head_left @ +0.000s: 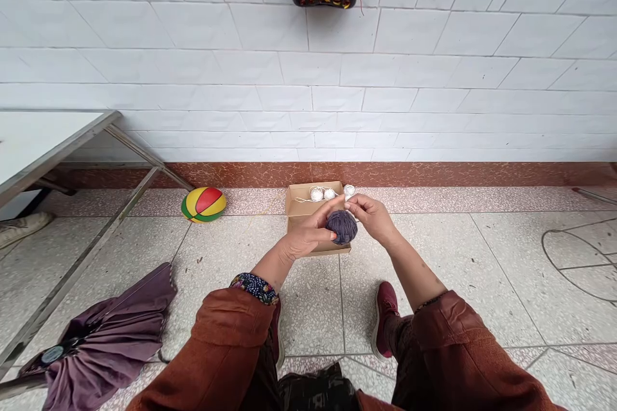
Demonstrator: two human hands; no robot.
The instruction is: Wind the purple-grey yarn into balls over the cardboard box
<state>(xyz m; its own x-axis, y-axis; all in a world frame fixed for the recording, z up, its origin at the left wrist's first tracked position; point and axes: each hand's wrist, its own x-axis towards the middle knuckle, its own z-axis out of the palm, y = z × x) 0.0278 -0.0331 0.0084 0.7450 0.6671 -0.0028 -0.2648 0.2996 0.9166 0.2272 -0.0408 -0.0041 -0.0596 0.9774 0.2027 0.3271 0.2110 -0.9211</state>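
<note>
Yarn ball [342, 227] between hands [304, 237]; illegible round label [52, 354] on umbrella [123, 337].

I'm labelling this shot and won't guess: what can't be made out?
All in the head view:
Box: much of its inside, behind the left hand and dark yarn.
Right hand: whether it pinches a strand; too small to tell.
Basket: top, cut off by the upper edge.
Table: one end, cut off by the left edge.
</note>
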